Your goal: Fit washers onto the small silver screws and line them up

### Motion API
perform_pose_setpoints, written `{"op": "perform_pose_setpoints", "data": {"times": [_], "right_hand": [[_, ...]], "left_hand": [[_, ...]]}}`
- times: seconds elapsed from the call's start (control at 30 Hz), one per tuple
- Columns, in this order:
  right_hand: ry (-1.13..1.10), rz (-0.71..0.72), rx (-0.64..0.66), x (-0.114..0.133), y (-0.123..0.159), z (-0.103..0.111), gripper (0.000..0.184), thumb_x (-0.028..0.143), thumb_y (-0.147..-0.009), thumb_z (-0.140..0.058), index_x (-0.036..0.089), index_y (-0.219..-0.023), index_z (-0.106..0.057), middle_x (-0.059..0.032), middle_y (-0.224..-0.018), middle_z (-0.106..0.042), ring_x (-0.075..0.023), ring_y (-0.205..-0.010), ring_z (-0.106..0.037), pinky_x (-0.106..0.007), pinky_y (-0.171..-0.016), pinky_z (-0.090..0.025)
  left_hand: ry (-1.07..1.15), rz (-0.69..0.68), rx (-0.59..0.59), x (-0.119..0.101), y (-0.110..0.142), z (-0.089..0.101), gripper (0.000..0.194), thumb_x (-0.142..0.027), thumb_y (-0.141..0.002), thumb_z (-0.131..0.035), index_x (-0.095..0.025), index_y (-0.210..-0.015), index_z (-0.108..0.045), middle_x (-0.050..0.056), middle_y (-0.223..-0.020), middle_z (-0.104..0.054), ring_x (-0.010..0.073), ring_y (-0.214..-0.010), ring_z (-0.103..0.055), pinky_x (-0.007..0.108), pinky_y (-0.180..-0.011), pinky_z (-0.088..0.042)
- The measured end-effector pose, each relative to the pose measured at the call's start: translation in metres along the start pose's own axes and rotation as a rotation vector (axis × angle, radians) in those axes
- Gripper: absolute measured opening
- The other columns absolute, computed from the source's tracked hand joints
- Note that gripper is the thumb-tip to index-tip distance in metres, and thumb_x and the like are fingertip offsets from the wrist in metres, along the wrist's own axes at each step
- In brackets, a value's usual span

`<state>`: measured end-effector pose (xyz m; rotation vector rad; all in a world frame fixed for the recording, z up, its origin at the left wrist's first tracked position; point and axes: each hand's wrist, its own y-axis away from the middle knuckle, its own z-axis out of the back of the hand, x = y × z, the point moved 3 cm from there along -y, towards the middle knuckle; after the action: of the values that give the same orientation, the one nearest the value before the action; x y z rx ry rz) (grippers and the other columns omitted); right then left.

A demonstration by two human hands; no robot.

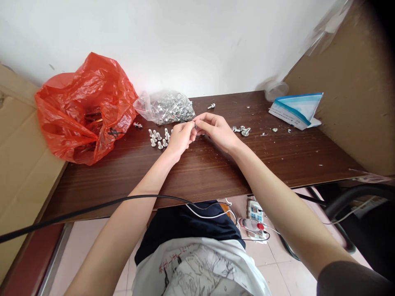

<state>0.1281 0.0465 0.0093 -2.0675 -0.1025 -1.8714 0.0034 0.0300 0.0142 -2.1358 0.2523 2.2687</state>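
My left hand (pixel 182 137) and my right hand (pixel 217 129) meet over the middle of the table, fingertips pinched together. Between them shows a tiny dark metal piece (pixel 195 126), mostly covered by the fingers, so its kind is unclear. Just left of my left hand, several silver bolts (pixel 157 136) stand on their heads in a group, partly hidden by that hand. A few bolts with wide round heads (pixel 245 131) lie to the right of my right hand. Behind the hands sits a clear plastic bag (pixel 173 107) full of metal fasteners. One loose bolt (pixel 211 106) lies beside it.
On the left of the dark wooden table (pixel 123 176) stands an open red plastic bag (pixel 86 111), with small hardware (pixel 138 125) near it. A blue-and-white pouch (pixel 296 109) and a clear tub (pixel 276 90) are at the back right. A black cable (pixel 92 207) crosses the front.
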Motion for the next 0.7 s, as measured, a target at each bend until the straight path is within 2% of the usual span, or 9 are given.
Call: {"op": "perform_pose_setpoints", "data": {"times": [0.27, 0.47, 0.7], "right_hand": [[-0.002, -0.019, 0.013, -0.0029, -0.0009, 0.0011, 0.029, 0.045, -0.080, -0.070, 0.018, -0.084, -0.062, -0.0016, -0.072, -0.064, -0.0136, -0.067, -0.061, -0.030, -0.068, -0.052], [0.013, 0.009, -0.003, -0.0059, -0.0018, 0.0009, 0.028, 0.045, -0.083, -0.066, 0.018, -0.082, -0.060, -0.0004, -0.068, -0.061, -0.0119, -0.062, -0.057, -0.027, -0.062, -0.049], [0.214, 0.153, -0.070, -0.0027, -0.0023, 0.0027, 0.025, 0.041, -0.086, -0.063, 0.017, -0.081, -0.060, -0.0004, -0.071, -0.060, -0.0109, -0.064, -0.053, -0.028, -0.064, -0.047]], "left_hand": [[-0.020, -0.015, 0.015, -0.0029, 0.0026, -0.0017, 0.029, -0.027, -0.086, -0.043, -0.016, -0.059, -0.046, -0.002, -0.053, -0.043, 0.0038, -0.042, -0.032, 0.017, -0.040, -0.017], [-0.028, -0.003, 0.028, -0.0053, 0.0046, -0.0028, 0.028, -0.020, -0.085, -0.043, -0.015, -0.057, -0.045, -0.003, -0.052, -0.042, 0.0032, -0.042, -0.033, 0.017, -0.040, -0.018], [-0.026, 0.042, 0.036, -0.0030, 0.0034, -0.0025, 0.033, -0.027, -0.092, -0.039, -0.015, -0.063, -0.047, -0.002, -0.052, -0.044, 0.0039, -0.041, -0.033, 0.017, -0.039, -0.018]]}}
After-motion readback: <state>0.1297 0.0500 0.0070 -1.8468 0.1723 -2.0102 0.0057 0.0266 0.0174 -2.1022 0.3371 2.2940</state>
